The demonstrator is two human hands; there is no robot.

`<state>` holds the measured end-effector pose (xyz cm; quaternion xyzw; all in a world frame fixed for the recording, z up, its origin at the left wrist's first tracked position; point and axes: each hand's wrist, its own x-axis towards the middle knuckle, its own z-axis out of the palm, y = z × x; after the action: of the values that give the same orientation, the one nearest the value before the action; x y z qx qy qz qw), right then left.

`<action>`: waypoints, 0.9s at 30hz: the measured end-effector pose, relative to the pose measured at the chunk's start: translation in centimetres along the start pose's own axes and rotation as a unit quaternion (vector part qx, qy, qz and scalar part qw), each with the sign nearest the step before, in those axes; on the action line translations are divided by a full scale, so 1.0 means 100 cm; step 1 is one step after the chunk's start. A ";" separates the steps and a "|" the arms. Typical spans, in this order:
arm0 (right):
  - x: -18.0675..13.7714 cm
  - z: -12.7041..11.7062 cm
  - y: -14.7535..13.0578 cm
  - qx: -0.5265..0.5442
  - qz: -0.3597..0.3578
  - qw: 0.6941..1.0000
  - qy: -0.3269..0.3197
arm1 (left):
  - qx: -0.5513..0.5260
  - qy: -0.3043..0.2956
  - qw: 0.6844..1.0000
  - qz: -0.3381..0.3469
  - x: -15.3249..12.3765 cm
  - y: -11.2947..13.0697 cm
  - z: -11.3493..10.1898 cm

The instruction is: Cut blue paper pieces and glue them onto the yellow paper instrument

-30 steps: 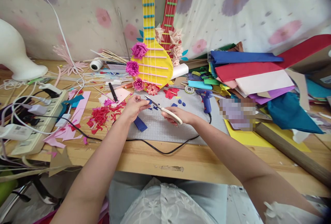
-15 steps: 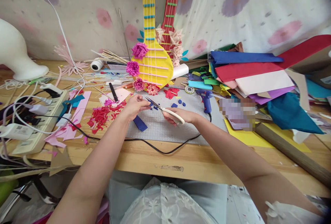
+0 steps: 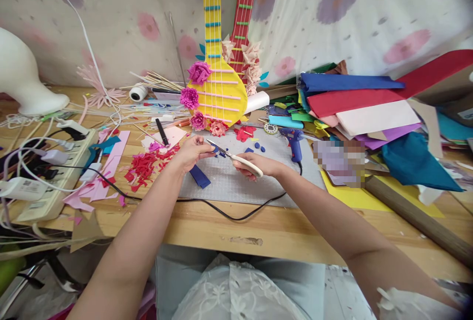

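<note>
My right hand (image 3: 256,166) is wrapped round the cream handles of a pair of scissors (image 3: 248,164), whose blades point left and away from me. The blade tips reach the fingers of my left hand (image 3: 195,151), which pinch a small piece of blue paper (image 3: 215,149), mostly covered by the fingers. Below them a folded strip of blue paper (image 3: 200,176) lies on the grey cutting mat (image 3: 236,187). Small blue cut pieces (image 3: 262,149) are scattered on the mat to the right of the blades.
A yellow paper-flowered lute (image 3: 225,93) stands behind the mat. To the right are a blue glue gun (image 3: 294,144), its black cable (image 3: 236,218) crossing the front, and stacked coloured paper (image 3: 377,118). Red scraps (image 3: 146,167) and a power strip (image 3: 55,182) lie left.
The scissor blades look closer together than before, and the handles have shifted very slightly. My left hand stays nearly in place with the blue paper.
</note>
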<state>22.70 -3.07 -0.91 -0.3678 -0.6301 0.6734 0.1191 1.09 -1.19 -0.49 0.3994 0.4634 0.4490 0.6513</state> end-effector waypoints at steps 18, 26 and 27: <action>0.038 0.019 -0.013 0.414 0.010 0.904 0.107 | -0.028 -0.031 0.989 0.138 -0.002 -0.023 0.013; 0.042 0.025 -0.014 0.531 -0.014 0.845 0.057 | -0.025 -0.055 0.980 0.189 0.004 -0.022 0.007; 0.043 0.025 -0.013 0.532 -0.014 0.845 0.056 | -0.024 -0.057 0.980 0.189 0.004 -0.023 0.006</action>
<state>17.69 -2.06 -1.28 -0.2765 -0.1721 0.8818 0.3411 2.23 -1.48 -2.55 0.4894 0.3308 0.5512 0.5893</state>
